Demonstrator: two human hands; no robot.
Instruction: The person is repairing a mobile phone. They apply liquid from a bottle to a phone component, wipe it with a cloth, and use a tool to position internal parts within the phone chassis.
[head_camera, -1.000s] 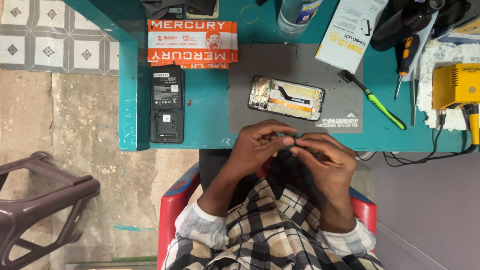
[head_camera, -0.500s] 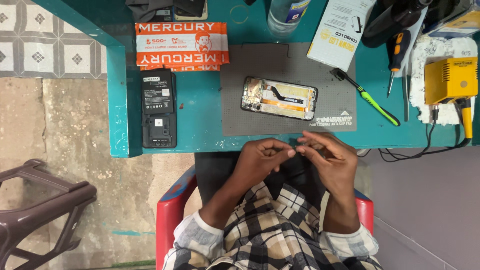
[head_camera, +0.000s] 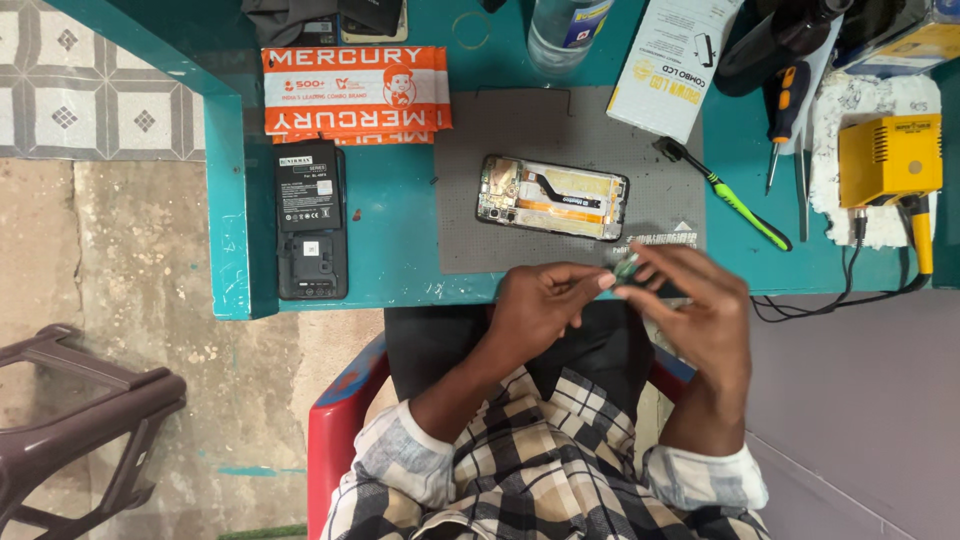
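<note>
The fingers (head_camera: 606, 281) of the left hand (head_camera: 540, 305) and right hand (head_camera: 700, 310) pinch a small greenish part (head_camera: 626, 268) between them, just over the near edge of the desk (head_camera: 400, 240). The step looks like inspecting or preparing that part; fitting it would call for a steady, fine placement. Just beyond lies the opened phone (head_camera: 552, 196) on a grey mat (head_camera: 560, 130); a green-handled tool (head_camera: 725, 190) and a black battery (head_camera: 310, 220) lie clear to either side.

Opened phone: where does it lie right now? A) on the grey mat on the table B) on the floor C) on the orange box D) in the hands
A: the opened phone lies flat on the grey mat, apart from both hands, which pinch a small part nearer the table edge.
</note>
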